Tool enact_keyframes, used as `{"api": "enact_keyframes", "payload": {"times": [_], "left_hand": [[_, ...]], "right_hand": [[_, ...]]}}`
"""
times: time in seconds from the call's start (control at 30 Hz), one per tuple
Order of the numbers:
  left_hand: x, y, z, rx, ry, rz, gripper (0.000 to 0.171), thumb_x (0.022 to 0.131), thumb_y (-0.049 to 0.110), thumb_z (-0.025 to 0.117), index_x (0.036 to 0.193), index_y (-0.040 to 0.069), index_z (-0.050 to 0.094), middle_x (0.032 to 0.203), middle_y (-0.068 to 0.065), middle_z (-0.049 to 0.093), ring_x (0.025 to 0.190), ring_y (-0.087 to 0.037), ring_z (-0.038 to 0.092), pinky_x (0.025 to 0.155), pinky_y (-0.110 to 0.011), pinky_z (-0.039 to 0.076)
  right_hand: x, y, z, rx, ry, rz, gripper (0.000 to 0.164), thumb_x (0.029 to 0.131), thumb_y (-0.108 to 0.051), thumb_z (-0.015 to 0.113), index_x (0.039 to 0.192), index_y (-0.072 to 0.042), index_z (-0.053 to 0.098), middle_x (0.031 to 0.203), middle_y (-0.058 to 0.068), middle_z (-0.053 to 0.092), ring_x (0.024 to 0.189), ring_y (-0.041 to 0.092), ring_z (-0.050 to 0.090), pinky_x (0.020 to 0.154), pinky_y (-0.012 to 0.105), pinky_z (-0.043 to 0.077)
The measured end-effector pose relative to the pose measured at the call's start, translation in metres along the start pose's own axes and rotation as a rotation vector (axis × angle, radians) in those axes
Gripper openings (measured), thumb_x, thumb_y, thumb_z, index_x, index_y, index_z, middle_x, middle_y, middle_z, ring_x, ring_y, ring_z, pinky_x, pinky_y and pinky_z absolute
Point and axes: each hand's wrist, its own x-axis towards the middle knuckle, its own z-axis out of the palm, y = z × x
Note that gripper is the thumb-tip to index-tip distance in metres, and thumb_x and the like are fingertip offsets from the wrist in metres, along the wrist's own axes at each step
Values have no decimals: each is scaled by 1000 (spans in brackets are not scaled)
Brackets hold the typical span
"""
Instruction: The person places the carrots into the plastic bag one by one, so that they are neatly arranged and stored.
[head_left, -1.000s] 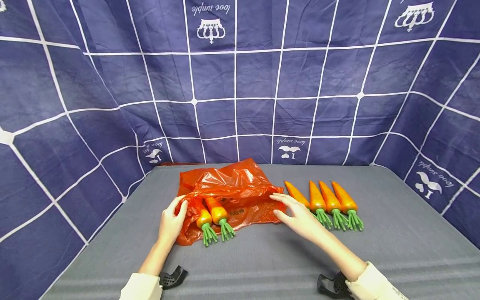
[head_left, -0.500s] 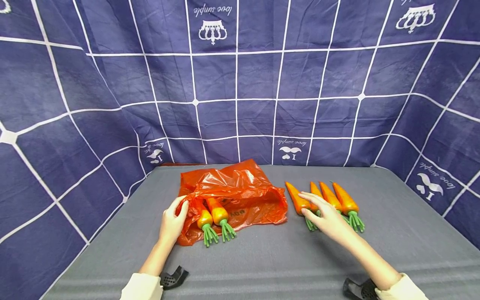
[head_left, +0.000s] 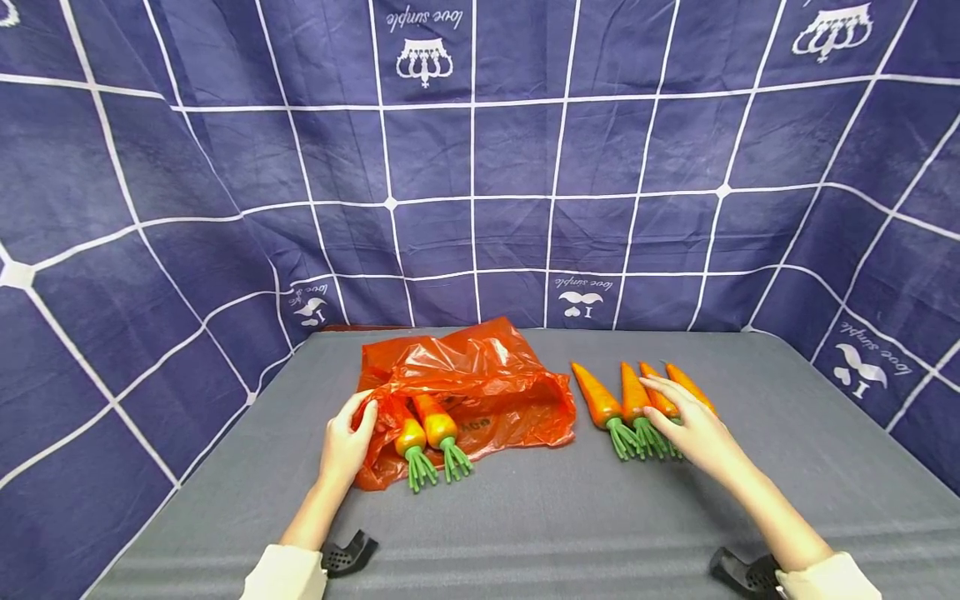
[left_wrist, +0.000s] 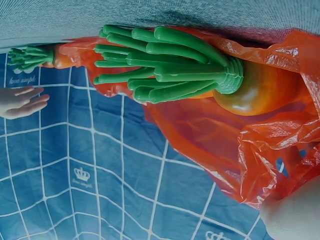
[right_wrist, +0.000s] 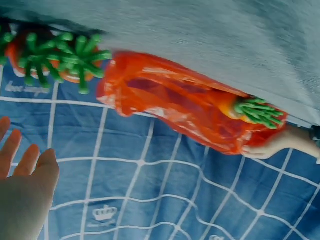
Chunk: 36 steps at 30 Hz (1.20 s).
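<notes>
- The red bag [head_left: 487, 358] lies on the grey table [head_left: 525, 533], its mouth facing the person, which seems to make it easy to reach inside.
- Two carrots [head_left: 438, 427] lie side by side in its mouth, stalks sticking out.
- The left hand [head_left: 345, 446] curls its fingers round the bag's left edge, probably to keep the mouth raised.
- The right hand [head_left: 701, 437] hovers over four more carrots [head_left: 597, 398], fingers extended and loosely spread, holding nothing.
- Behind hangs blue cloth [head_left: 513, 150].
</notes>
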Motion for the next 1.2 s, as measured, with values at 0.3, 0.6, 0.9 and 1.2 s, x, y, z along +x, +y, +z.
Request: {"api": "enact_keyframes", "payload": {"times": [0.3,0.6,0.9,1.2], "left_hand": [[0,2,-1,-14,-7,-11,18,88,18,56,104,13,64,98,-7,69,82,12,51,74,-3,36],[-1,2,-1,-34,-3,-18,18,88,16,56,103,12,64,97,-9,68,80,13,49,73,-3,36],[1,3,-1,-36,-9,-13,18,88,17,56,104,12,64,98,-9,68,81,16,47,75,-3,35],[0,2,-1,-42,-7,-11,18,88,16,56,104,11,64,98,-10,68,81,17,48,74,-2,36]], "right_hand": [[1,31,-10,-20,54,17,40,87,-15,57,124,-1,49,129,24,46,116,45,42,88,59,32],[-4,65,-11,5,93,61,39,89,-18,54,121,3,49,128,28,43,114,48,39,88,59,29],[-6,82,-7,89,141,89,46,91,-20,53,129,3,42,136,31,31,122,52,28,93,64,22],[-8,93,2,125,178,89,47,90,-17,54,130,4,41,137,32,27,123,53,25,93,65,21]]}}
